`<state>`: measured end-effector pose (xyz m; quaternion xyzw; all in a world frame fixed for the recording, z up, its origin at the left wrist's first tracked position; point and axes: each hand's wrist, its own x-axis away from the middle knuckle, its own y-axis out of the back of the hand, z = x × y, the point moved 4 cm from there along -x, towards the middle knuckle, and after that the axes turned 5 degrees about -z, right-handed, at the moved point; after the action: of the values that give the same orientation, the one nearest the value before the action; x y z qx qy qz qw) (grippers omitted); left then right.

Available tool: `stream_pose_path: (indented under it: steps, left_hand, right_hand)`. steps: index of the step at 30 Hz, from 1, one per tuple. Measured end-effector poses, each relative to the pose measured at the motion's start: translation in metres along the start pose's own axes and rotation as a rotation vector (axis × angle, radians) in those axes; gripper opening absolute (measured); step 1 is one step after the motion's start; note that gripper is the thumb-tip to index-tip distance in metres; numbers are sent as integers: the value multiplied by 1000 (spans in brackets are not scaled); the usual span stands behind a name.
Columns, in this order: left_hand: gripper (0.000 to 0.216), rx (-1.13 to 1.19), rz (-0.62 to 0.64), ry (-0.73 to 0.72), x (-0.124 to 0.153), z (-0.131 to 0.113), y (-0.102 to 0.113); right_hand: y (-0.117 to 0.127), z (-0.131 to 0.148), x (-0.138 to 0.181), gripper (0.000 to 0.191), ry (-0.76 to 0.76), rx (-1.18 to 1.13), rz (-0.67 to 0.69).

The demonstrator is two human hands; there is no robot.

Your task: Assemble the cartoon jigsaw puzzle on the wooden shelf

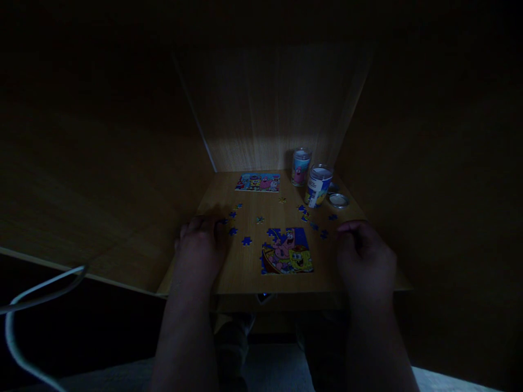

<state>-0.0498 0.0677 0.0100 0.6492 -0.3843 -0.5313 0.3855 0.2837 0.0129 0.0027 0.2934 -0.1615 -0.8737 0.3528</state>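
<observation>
A partly joined jigsaw puzzle (288,251) lies flat near the table's front edge, with a pink starfish and a yellow sponge character on blue. My left hand (199,245) rests at the table's left side, fingers bent and fingertips hidden; a blue puzzle piece (223,221) lies against its inner side. To the right of the puzzle, my right hand (365,261) is closed, thumb and forefinger together; anything between them is too dark to make out. Loose pieces lie between the hands, among them a blue piece (247,241) and a pale piece (260,220).
A picture card (258,183) lies at the back. Two clear printed cans, a rear can (300,167) and a front can (317,188), stand at the back right beside a round lid (339,201). Wooden walls enclose the table (241,272). A white cable (12,332) hangs lower left.
</observation>
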Motion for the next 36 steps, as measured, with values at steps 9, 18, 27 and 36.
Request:
stream_pose_path:
  steps: [9,18,27,36]
  left_hand:
    - [33,394,-34,-389,2,-77,16]
    - [41,454,148,-622,22,-146,12]
    - [52,425,265,-587,23,-161,-20]
    - [48,381,219,-543,19,-156,-16]
  right_hand:
    - [1,2,1,25,-2,6,16]
    - [0,5,0,25,45,-19,16]
    - [0,6,0,21,55,-10,18]
    - [-1,5,0,21,90,-21,4]
